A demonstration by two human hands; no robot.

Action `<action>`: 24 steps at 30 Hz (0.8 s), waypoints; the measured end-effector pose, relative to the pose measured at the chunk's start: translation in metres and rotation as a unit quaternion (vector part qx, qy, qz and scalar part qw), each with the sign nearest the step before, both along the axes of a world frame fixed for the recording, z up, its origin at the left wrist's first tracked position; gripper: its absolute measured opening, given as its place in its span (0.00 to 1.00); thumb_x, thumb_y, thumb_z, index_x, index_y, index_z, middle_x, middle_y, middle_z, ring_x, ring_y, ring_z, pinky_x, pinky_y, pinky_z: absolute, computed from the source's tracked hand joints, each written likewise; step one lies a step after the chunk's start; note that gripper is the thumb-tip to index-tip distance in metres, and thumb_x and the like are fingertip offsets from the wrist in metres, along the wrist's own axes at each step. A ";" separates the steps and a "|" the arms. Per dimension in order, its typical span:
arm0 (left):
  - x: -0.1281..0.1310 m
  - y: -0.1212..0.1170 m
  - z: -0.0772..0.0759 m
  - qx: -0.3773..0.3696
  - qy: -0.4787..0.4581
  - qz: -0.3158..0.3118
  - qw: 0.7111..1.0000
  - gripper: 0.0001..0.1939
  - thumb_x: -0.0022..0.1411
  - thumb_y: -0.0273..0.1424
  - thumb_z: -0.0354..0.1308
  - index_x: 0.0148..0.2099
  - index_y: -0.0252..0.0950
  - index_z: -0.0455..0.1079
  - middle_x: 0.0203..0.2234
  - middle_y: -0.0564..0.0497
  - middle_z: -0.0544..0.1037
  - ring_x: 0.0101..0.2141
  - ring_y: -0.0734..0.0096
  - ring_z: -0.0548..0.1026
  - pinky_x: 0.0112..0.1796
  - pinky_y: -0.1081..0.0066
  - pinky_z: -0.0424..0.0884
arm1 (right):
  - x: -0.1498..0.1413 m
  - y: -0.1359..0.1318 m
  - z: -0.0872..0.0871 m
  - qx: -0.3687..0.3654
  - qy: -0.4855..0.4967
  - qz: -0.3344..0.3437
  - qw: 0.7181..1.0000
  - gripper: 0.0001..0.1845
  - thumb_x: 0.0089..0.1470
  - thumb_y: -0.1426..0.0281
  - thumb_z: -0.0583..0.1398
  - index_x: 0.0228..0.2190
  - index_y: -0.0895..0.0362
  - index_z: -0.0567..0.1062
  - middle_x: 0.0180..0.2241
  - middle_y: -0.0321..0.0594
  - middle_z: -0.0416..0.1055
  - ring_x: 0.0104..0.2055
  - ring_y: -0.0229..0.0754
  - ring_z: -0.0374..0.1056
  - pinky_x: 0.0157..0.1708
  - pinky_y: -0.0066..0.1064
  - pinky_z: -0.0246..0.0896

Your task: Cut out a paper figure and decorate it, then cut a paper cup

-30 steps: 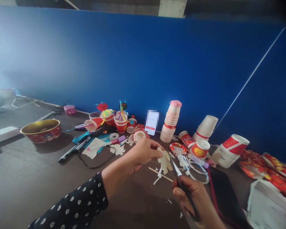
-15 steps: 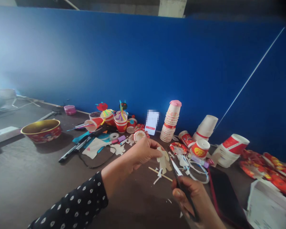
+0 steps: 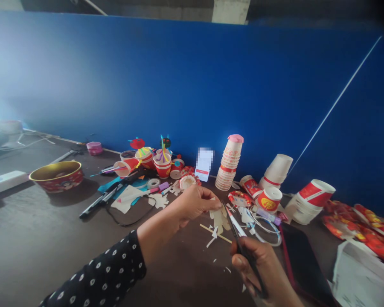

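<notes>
My left hand (image 3: 196, 202) pinches a cream-coloured paper cutout (image 3: 218, 218) between thumb and fingers, above the dark table. My right hand (image 3: 256, 260) grips a pair of dark-handled scissors (image 3: 238, 230). Their blades point up and away, and the tips meet the cutout's right edge close to my left fingertips. The cutout's exact outline is partly covered by my fingers and the blades. Under it lie a thin wooden stick (image 3: 206, 229) and white paper scraps (image 3: 212, 239).
A stack of paper cups (image 3: 226, 168) and an upright phone (image 3: 204, 165) stand by the blue partition (image 3: 179, 85). Cup figures (image 3: 162, 164), a red bowl (image 3: 59, 183) and markers sit leftward. On the right are a coiled white cable (image 3: 265, 243), a dark phone (image 3: 307, 264) and more cups (image 3: 310, 202).
My left thumb and fingers have shifted slightly right over the cutout, nearer the blades. The scissor blades look a little closer together. A small white scrap now shows on the table below.
</notes>
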State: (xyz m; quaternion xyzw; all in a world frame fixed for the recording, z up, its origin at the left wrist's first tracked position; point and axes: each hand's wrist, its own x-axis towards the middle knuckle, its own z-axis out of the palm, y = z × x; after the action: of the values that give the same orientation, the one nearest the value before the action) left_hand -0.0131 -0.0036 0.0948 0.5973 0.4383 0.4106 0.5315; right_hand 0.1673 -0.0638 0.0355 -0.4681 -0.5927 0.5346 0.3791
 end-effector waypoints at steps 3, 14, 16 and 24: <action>0.001 -0.002 0.002 -0.020 -0.011 -0.002 1.000 0.06 0.43 0.30 0.62 0.21 0.31 0.70 0.14 0.56 0.66 0.19 0.81 0.60 0.23 0.76 0.54 | 0.000 0.001 0.001 0.001 -0.009 0.011 1.000 0.26 0.35 0.46 0.62 0.20 0.57 0.67 0.11 0.23 0.50 0.10 0.26 0.43 0.08 0.19 0.39; 0.002 -0.003 0.000 -0.033 -0.018 0.005 0.999 0.04 0.43 0.27 0.62 0.22 0.31 0.70 0.15 0.56 0.67 0.19 0.80 0.62 0.24 0.76 0.56 | 0.000 0.003 -0.004 -0.021 -0.014 -0.002 1.000 0.28 0.30 0.44 0.62 0.20 0.56 0.66 0.09 0.22 0.47 0.09 0.26 0.42 0.07 0.20 0.40; 0.002 -0.003 0.000 -0.032 -0.021 0.000 0.999 0.05 0.43 0.28 0.62 0.22 0.31 0.70 0.15 0.56 0.67 0.20 0.80 0.62 0.24 0.76 0.56 | 0.000 0.004 -0.004 -0.025 -0.024 0.002 0.999 0.29 0.29 0.43 0.62 0.19 0.56 0.66 0.08 0.22 0.46 0.08 0.26 0.42 0.07 0.20 0.41; 0.002 -0.002 0.000 -0.029 -0.023 0.022 0.999 0.05 0.43 0.28 0.62 0.23 0.31 0.71 0.14 0.56 0.66 0.19 0.80 0.61 0.23 0.76 0.56 | 0.003 0.005 -0.002 -0.019 -0.016 0.009 1.000 0.25 0.34 0.48 0.63 0.21 0.57 0.67 0.10 0.23 0.51 0.09 0.26 0.45 0.08 0.20 0.42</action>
State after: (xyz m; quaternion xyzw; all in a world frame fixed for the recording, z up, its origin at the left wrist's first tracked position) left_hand -0.0111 -0.0052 0.0945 0.5622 0.4509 0.4232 0.5491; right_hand 0.1705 -0.0588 0.0331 -0.4784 -0.5923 0.5419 0.3558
